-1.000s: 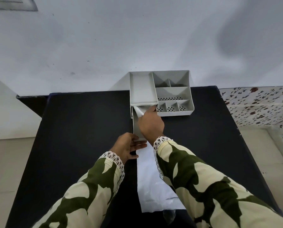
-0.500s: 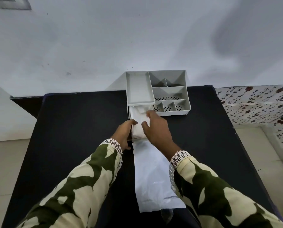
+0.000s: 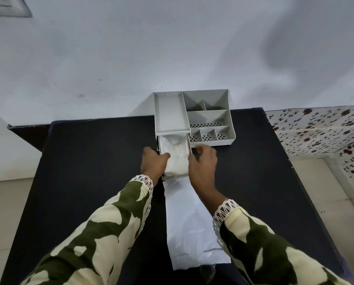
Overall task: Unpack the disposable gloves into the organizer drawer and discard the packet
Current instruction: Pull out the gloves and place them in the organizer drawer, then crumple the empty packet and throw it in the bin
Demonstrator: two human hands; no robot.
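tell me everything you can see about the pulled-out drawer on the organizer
The drawer is a narrow, light grey plastic tray, pulled out toward the person from under the left side of the organizer on the black table. It is open-topped and filled with crumpled whitish gloves. The left hand rests at its left wall, the right hand at its right wall. Its front end meets the flat white packet.

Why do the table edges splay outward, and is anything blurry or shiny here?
Head view: the wide-angle lens splays the black table. The right hand is smeared by motion blur, the left hand slightly. Soft glare sits on the white packet; the gloves in the drawer look washed out.
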